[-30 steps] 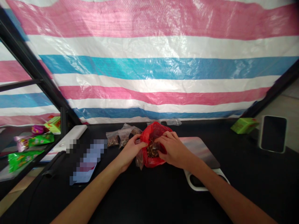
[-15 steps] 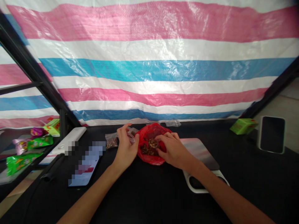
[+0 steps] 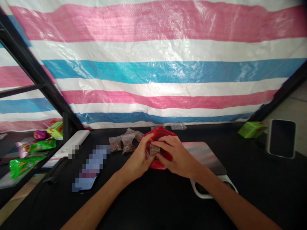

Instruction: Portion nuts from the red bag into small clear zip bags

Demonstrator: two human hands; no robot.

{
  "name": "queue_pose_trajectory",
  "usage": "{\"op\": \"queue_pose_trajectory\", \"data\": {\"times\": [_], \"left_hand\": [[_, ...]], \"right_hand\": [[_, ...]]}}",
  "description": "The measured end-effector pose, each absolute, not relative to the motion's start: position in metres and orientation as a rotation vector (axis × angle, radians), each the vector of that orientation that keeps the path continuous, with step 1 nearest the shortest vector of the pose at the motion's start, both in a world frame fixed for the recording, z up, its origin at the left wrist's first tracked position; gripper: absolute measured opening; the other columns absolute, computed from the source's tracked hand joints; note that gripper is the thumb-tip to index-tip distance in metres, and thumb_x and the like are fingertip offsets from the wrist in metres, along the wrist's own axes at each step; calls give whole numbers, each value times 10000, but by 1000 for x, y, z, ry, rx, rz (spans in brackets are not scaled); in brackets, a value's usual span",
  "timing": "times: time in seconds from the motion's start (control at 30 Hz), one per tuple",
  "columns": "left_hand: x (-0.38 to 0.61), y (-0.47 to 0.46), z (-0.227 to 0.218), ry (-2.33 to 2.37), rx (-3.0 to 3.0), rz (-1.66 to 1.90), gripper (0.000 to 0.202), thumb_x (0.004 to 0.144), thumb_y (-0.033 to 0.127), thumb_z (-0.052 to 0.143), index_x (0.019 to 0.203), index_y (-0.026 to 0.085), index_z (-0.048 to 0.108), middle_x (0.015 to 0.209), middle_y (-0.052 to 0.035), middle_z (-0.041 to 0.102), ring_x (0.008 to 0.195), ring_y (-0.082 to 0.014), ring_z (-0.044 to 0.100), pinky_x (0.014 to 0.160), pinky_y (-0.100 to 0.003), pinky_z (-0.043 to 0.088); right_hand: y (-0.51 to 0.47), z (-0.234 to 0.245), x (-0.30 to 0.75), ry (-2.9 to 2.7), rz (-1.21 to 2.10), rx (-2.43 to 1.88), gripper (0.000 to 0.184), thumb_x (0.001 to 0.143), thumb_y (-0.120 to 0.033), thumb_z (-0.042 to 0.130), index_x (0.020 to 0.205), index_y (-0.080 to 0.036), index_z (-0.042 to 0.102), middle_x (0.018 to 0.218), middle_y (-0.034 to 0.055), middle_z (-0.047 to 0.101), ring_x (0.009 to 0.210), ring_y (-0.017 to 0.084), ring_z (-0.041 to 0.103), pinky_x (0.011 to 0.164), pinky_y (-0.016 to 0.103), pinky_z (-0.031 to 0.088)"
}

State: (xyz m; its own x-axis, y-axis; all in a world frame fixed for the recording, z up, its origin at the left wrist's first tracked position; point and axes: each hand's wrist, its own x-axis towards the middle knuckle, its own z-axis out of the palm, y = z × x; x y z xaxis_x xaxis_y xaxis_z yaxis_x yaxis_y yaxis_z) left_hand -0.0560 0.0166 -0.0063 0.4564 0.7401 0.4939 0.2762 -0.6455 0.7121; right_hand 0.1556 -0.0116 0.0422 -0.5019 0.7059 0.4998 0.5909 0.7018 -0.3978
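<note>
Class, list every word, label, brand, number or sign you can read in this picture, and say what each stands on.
None can be read.
Green packets at the left: print too blurred.
Green box at the right: markings too small and blurred.
Phone: screen pixelated.
Upright device: dark screen, no text visible.
Small clear bags and red bag: no lettering visible.
</note>
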Motion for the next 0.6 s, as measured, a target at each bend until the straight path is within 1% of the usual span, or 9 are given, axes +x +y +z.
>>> {"op": "queue_pose_trajectory", "data": {"times": [0.07,0.13,0.2,0.27,0.33,0.4,0.47,0.53,0.6], "left_hand": [[-57,16,-7,816,2226,1094,757,914,142,630,1555,308,260,1554,-126,416,1459,-287,427,1234,-477,349],[-58,16,-6,833,2245,1109,764,902,134,638,1546,306,265,1538,-124,422,1447,-282,437,1225,-477,360],[-57,16,-5,918,2198,1148,791,869,163,693,1530,285,276,1466,-125,478,1361,-280,514,1178,-477,411],[-56,16,-2,1045,2134,1134,815,823,215,760,1502,250,310,1344,-114,560,1219,-274,597,1095,-471,473],[-54,16,2,1158,2109,1059,739,798,274,795,1425,224,407,1245,-97,616,1128,-272,624,1037,-467,495],[-53,15,6,1204,2124,989,553,823,331,779,1297,221,516,1222,-88,639,1133,-276,617,1031,-464,484],[-52,14,8,1197,2132,969,411,861,364,746,1205,227,567,1237,-82,647,1159,-271,607,1038,-451,471],[-51,12,9,1176,2135,957,381,885,372,726,1204,232,573,1246,-80,653,1166,-262,605,1041,-439,464],[-51,11,8,1158,2153,933,407,887,369,727,1235,231,567,1262,-83,653,1170,-263,599,1042,-438,458]], "right_hand": [[-13,41,154,-2268,289,-956,426,919,-169,650,1326,-280,588,1273,56,662,1183,236,602,1043,404,447],[-13,41,154,-2254,363,-955,377,908,-164,659,1265,-262,593,1221,52,675,1127,222,626,1003,375,484],[-13,42,154,-2244,394,-950,319,903,-166,666,1204,-252,600,1186,46,676,1100,214,633,987,362,498],[-12,43,155,-2256,378,-926,317,912,-157,654,1209,-254,602,1208,47,665,1128,210,623,1004,359,496],[-12,43,155,-2266,331,-909,358,933,-150,629,1270,-262,591,1251,52,648,1166,208,606,1023,362,491],[-12,43,156,-2280,255,-892,385,965,-146,587,1329,-272,578,1316,64,621,1220,213,581,1055,379,478],[-12,42,157,-2306,178,-862,395,1000,-140,529,1369,-276,567,1380,76,591,1275,217,553,1090,400,459],[-12,42,159,-2335,142,-844,390,1024,-147,493,1389,-272,556,1398,86,587,1284,221,551,1093,412,458],[-11,42,161,-2339,154,-867,361,1030,-217,536,1388,-263,550,1343,91,627,1238,230,584,1067,420,479]]}}
